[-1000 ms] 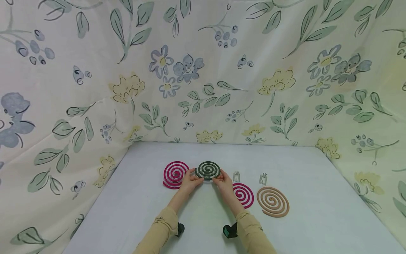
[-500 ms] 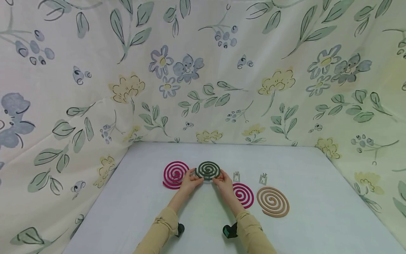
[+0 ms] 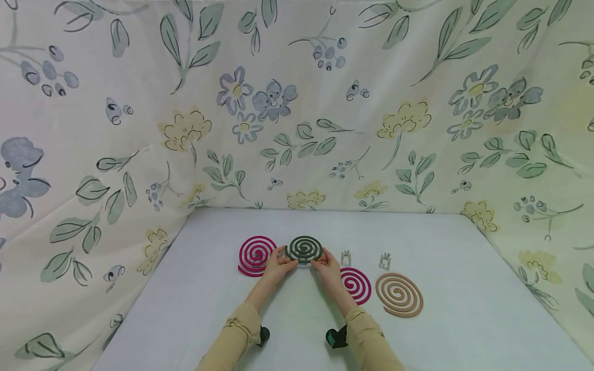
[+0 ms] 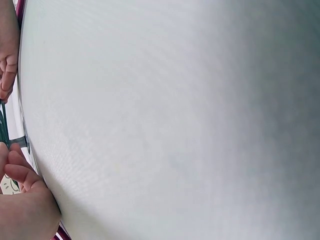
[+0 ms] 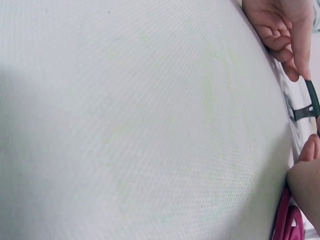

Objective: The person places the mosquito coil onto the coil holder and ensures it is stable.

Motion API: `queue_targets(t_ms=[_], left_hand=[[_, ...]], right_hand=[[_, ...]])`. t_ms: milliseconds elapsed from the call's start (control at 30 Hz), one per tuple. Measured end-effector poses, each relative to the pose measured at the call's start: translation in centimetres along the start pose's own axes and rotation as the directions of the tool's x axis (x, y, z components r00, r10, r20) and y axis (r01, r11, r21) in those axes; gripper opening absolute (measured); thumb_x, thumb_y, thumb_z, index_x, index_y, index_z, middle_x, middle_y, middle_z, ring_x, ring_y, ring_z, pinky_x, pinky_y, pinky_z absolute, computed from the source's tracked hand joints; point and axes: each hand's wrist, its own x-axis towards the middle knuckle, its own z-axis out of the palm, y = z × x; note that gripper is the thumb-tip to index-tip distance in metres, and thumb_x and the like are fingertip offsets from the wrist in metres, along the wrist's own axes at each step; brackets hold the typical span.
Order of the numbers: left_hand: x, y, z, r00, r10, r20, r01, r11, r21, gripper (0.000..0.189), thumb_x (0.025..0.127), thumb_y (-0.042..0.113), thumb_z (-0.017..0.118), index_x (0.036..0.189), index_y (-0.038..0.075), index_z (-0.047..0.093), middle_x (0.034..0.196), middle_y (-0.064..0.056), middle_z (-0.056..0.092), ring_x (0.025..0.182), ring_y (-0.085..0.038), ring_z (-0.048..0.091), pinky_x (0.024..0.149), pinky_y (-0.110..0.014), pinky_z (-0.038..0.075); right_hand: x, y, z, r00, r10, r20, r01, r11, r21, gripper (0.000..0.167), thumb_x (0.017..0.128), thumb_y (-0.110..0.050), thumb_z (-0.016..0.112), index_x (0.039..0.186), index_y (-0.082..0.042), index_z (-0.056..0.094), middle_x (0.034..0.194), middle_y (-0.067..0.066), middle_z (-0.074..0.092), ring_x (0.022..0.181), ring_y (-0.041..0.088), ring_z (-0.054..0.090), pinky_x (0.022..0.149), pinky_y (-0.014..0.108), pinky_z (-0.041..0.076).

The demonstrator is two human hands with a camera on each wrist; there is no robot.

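A dark green mosquito coil (image 3: 303, 248) lies level a little above the table, on a small metal stand (image 5: 304, 112) seen under it in both wrist views. My left hand (image 3: 280, 264) pinches the coil's left edge between thumb and fingers. On the opposite edge, the right hand (image 3: 328, 265) pinches it in the same way. A magenta coil (image 3: 257, 252) sits just left of my left hand, over what looks like another metal stand. Partly behind my right forearm is a second magenta coil (image 3: 351, 285), flat on the table.
Two thin metal stands, one (image 3: 346, 258) beside my right hand and another (image 3: 385, 261) farther right, lie on the white table (image 3: 464, 309). A tan coil (image 3: 399, 294) is in front of them. Floral cloth (image 3: 297, 170) closes off the back and sides.
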Motion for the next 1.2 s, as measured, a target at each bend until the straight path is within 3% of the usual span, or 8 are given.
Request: queue_targets(t_ms=[167, 600, 933, 1200], left_hand=[[0.8, -1.3, 0.1, 1.000, 0.003, -0.017, -0.003, 1.000, -0.002, 0.065, 0.083, 0.005, 0.069, 0.137, -0.007, 0.034, 0.072, 0.002, 0.063, 0.065, -0.002, 0.052, 0.065, -0.017, 0.045], [0.9, -1.3, 0.1, 1.000, 0.008, -0.014, -0.008, 1.000, -0.021, 0.066, 0.083, 0.004, 0.069, 0.137, -0.007, 0.034, 0.070, 0.004, 0.061, 0.063, -0.002, 0.051, 0.063, -0.017, 0.045], [0.8, -1.4, 0.1, 1.000, 0.010, -0.014, -0.011, 1.000, -0.027, 0.064, 0.082, 0.003, 0.068, 0.136, -0.007, 0.034, 0.069, 0.006, 0.059, 0.063, -0.002, 0.052, 0.064, -0.017, 0.045], [0.7, -1.3, 0.1, 1.000, 0.006, -0.017, -0.006, 1.000, -0.022, 0.064, 0.083, 0.004, 0.068, 0.137, -0.006, 0.035, 0.069, 0.006, 0.059, 0.064, -0.002, 0.051, 0.065, -0.016, 0.044]], right_hand=[[0.4, 0.6, 0.1, 1.000, -0.008, -0.007, 0.008, 1.000, -0.004, 0.065, 0.083, 0.005, 0.061, 0.139, 0.016, 0.029, 0.085, 0.003, 0.047, 0.068, 0.000, 0.043, 0.060, 0.010, 0.039], [0.4, 0.5, 0.0, 1.000, -0.008, -0.008, 0.008, 1.000, -0.022, 0.065, 0.083, 0.006, 0.062, 0.138, 0.016, 0.030, 0.085, 0.004, 0.047, 0.068, 0.001, 0.044, 0.060, 0.010, 0.039], [-1.8, -2.2, 0.1, 1.000, -0.005, 0.010, 0.005, 1.000, -0.002, 0.061, 0.083, 0.009, 0.057, 0.137, 0.020, 0.029, 0.088, 0.011, 0.047, 0.068, 0.002, 0.043, 0.060, 0.009, 0.039], [-0.3, -0.3, -0.1, 1.000, -0.013, 0.013, 0.014, 1.000, -0.008, 0.064, 0.083, 0.007, 0.061, 0.137, 0.018, 0.030, 0.087, 0.008, 0.048, 0.068, 0.002, 0.044, 0.060, 0.010, 0.040]])
